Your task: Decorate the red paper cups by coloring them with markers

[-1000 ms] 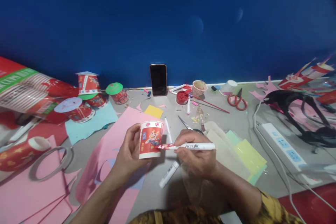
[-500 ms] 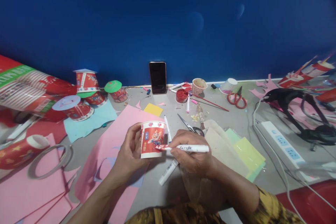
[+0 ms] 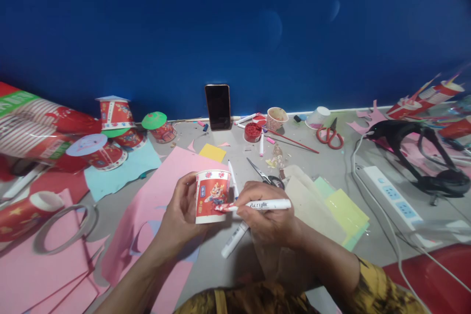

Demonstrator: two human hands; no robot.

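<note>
A red and white paper cup (image 3: 212,191) with a printed cartoon figure is gripped from its left side by my left hand (image 3: 181,204). My right hand (image 3: 270,213) pinches a white acrylic marker (image 3: 268,204), its red-smeared tip at the lower right of the cup's printed side. Whether the tip presses on the surface is hard to make out. Beneath my right hand lies another white marker (image 3: 234,240) on the table. A slim white pen (image 3: 233,176) rests just behind the cup, and black-handled scissors (image 3: 265,174) lie beyond my right hand.
Pink paper (image 3: 172,171) spreads under my left arm, with a tape roll (image 3: 39,240) further left. Decorated cups (image 3: 160,127) stand at the back left. A phone (image 3: 218,108) leans on the blue wall. Red-handled scissors (image 3: 330,138) and a power strip (image 3: 395,198) lie to the right.
The view has shifted slightly, so most things sit a little further left. Both hands keep their holds on the cup and the marker, with the tip still by the cup's lower right.
</note>
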